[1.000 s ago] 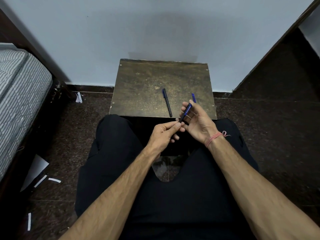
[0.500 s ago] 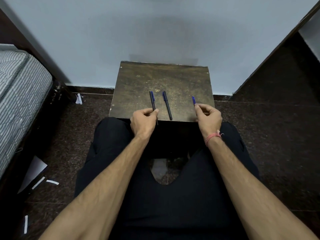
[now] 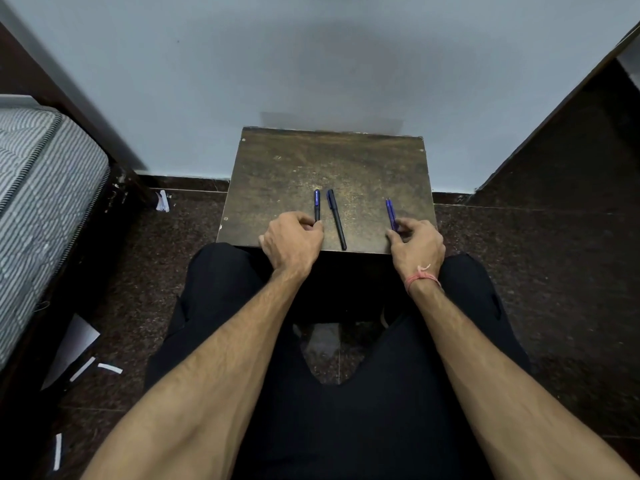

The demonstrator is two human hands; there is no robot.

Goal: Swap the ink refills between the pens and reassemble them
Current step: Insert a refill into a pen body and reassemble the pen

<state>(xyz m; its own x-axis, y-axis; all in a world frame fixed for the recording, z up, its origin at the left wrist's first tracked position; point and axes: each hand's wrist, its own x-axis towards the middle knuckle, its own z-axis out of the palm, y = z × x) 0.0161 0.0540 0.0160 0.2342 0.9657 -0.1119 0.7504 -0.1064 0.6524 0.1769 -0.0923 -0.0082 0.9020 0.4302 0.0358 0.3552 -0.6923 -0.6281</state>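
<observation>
Three pens lie on a small worn brown table (image 3: 277, 168). A dark pen with a blue cap (image 3: 317, 204) lies on the left; my left hand (image 3: 292, 240) has its curled fingers on that pen's near end. A black pen (image 3: 336, 218) lies untouched in the middle, its near end at the table's front edge. On the right a blue pen (image 3: 390, 211) points away from me, and my right hand (image 3: 417, 244) pinches its near end with thumb and fingers. The near parts of both held pens are hidden by my fingers.
A pale wall stands just behind the table. A striped mattress (image 3: 41, 209) on a dark frame is at the left. Paper scraps (image 3: 83, 362) lie on the dark stone floor. My legs in black trousers sit below the table's front edge.
One second ago both hands held the blue-capped pen together above my lap. My left hand has since laid it on the table left of the black pen, and my right hand has moved onto the blue pen.
</observation>
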